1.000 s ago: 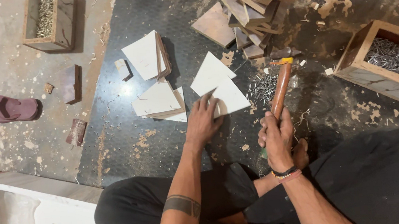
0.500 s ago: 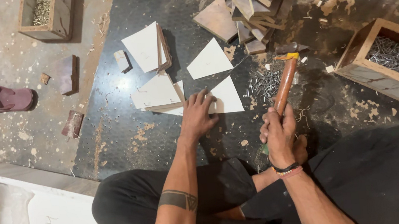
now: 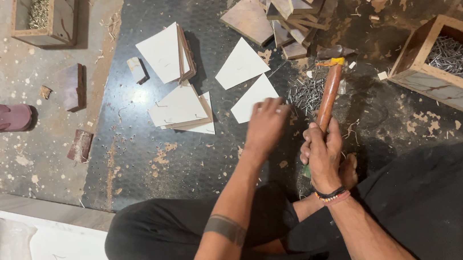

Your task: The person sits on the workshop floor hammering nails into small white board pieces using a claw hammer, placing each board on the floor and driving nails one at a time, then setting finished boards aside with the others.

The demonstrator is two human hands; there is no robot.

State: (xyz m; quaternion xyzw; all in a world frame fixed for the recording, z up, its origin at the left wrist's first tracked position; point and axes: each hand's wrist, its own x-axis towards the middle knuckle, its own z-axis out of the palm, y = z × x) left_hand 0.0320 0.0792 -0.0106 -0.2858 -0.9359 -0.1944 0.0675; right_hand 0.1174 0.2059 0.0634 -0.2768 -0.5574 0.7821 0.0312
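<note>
Left hand (image 3: 265, 125) lifted off white triangle (image 3: 253, 98), grip released; right hand (image 3: 322, 152) clenched on hammer (image 3: 328, 94).

head-worn view, steep downward — close over hands, floor beyond

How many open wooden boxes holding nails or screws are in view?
2: one wooden box of nails right of the hammer, one box at top left. More may lie outside the frame.
</note>
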